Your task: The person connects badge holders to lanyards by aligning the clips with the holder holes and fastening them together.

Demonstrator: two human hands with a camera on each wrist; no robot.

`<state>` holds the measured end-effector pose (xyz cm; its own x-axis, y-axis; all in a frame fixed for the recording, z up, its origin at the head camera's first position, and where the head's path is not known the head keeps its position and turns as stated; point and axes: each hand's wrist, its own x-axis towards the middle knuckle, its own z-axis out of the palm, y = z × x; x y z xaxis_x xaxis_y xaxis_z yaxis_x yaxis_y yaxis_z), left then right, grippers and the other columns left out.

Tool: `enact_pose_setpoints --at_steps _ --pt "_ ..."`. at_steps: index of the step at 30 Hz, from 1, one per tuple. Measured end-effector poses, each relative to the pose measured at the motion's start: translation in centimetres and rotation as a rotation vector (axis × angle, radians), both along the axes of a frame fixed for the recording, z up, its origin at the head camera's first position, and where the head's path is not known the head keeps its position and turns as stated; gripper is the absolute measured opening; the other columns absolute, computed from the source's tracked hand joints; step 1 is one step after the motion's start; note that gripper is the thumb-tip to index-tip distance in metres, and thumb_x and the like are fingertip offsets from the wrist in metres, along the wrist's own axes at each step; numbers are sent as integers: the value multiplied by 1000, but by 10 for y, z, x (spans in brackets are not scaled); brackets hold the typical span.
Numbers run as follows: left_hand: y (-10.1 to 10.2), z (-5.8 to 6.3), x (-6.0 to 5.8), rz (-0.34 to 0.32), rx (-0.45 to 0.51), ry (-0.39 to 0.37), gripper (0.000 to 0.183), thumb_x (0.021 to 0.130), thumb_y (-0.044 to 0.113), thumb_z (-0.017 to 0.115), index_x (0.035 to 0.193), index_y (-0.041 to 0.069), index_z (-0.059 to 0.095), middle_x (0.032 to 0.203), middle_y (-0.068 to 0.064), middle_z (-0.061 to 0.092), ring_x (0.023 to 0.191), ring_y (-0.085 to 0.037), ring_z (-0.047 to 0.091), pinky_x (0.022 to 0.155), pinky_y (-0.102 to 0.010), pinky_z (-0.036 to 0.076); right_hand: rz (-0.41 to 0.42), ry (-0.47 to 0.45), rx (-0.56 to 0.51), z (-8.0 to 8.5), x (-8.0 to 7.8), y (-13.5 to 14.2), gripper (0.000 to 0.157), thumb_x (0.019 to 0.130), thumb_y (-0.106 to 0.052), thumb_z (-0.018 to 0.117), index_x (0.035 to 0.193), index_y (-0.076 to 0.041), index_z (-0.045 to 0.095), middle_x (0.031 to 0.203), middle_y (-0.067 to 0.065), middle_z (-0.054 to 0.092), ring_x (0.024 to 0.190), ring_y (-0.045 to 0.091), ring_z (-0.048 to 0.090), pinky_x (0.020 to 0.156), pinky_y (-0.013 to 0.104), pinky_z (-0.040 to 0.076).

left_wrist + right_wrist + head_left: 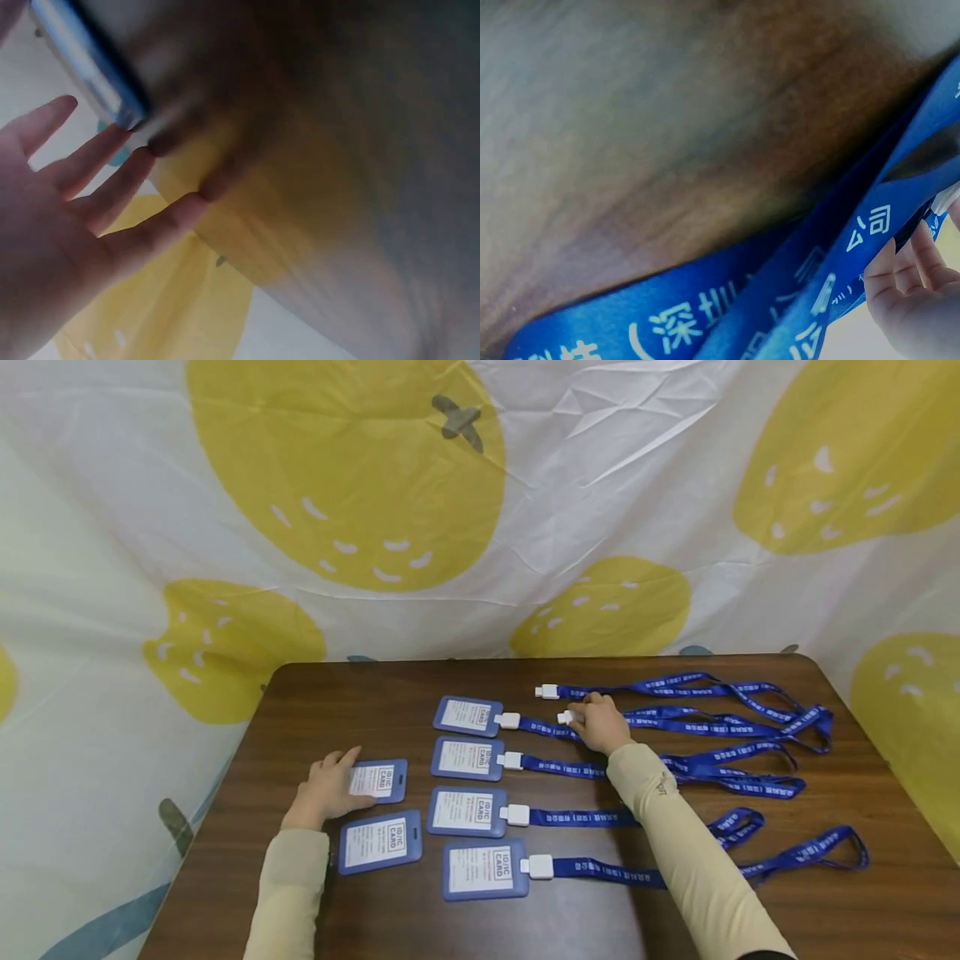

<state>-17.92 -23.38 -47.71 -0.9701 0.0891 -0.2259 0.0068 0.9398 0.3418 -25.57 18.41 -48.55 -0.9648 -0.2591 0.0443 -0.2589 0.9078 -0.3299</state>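
My left hand (325,787) holds a blue ID card holder (386,781) by its edges, thumb near the lower edge and fingers near the upper. In the left wrist view, fingers of the left hand (82,225) reach toward the table and the card holder (94,67) shows at a slant. A second loose card holder (380,843) lies just below. On the right, my right hand (602,723) pinches the white clip (565,717) of a blue lanyard (705,723). The right wrist view shows the right hand (922,300) partly behind blue lanyard straps (780,292).
In a column at mid-table lie several card holders clipped to lanyards, from the top one (468,716) to the bottom one (485,870). Another lanyard with a bare white clip (550,692) lies along the back. A patterned cloth (420,627) hangs behind the brown table (360,702).
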Motion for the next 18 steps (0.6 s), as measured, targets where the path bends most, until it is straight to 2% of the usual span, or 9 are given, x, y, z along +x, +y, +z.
enact_pose_setpoints --at_steps 4,10,13,18 --pt "-1 -4 -2 21 -18 18 84 69 38 77 133 -2 39 129 -30 36 115 -49 34 83 -66 34 -9 11 -13 -1 0 -1 31 86 -17 62 114 -4 62 105 20 52 99 37 46 77 46 46" --pt "-3 -8 -6 54 14 36 81 64 34 82 127 -2 44 122 -31 36 109 -46 38 82 -62 36 -20 -1 -14 -1 1 0 32 86 -18 62 115 -3 61 107 20 53 102 37 46 80 47 45" --pt "-4 -8 -7 68 112 67 67 66 23 82 118 -4 49 116 -30 37 102 -44 44 84 -58 38 -31 12 -8 0 1 0 32 84 -18 64 113 -3 62 107 20 54 101 36 47 79 47 46" --pt "-7 -7 -8 37 300 146 34 74 4 70 103 -4 54 103 -24 49 94 -36 48 84 -50 39 -75 16 10 2 0 0 31 81 -20 68 107 -4 62 103 17 59 94 33 49 74 47 47"
